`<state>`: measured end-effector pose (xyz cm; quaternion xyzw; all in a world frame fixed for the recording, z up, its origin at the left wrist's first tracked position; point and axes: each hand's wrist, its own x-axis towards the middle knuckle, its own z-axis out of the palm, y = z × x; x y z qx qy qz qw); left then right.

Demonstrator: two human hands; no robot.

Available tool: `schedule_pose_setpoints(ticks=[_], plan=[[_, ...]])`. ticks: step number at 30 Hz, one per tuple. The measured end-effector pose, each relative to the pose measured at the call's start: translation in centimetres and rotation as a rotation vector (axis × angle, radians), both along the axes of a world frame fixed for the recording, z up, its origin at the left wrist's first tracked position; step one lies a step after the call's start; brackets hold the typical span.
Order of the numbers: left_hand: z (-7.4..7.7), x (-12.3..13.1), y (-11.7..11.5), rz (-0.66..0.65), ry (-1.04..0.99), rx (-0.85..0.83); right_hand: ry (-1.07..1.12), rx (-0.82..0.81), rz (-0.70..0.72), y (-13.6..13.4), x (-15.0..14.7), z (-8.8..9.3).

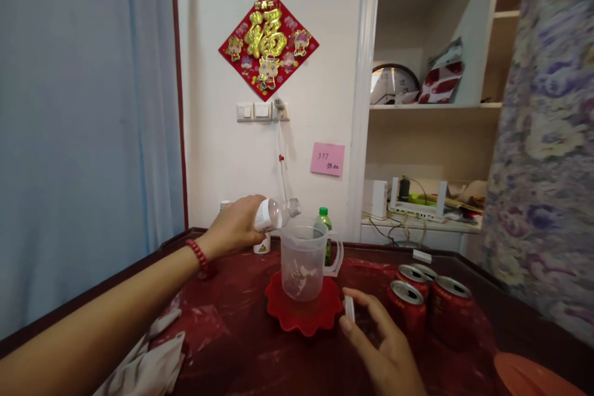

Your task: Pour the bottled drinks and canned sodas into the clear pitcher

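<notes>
One pink note point(327, 159) reads "377"; left hand point(239, 223) grips bottle point(275, 215), right hand point(385, 343) pinches cap point(349, 308).

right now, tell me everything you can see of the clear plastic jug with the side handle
The clear, roughly cylindrical jug looks like translucent plastic. Its top is open, and its looped handle juts out on the picture's right. It stands upright on a red, wavy-edged plate. Pale patches show low on it; markings or contents, I cannot tell. A clear bottle with a white label, in the left hand, tilts over its rim; whether they touch is unclear. No hand touches the jug.
</notes>
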<state>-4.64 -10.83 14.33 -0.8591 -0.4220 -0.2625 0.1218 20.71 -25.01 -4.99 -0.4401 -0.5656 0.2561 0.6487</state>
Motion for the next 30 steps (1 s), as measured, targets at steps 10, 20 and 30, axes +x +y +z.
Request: schedule_pose_setpoints(ticks=[10,20,30], plan=[[0.6,0.7,4.1,0.056,0.195,0.176,-0.021,0.125,-0.092,0.7,-1.1,-0.2],[1.3,0.4,4.9,0.082,0.320,0.297,-0.034,0.154,-0.084,0.5,-1.1,0.2],[2.0,0.2,5.0,0.085,0.418,0.390,-0.052,0.145,-0.092,0.7,-1.0,-0.1]])
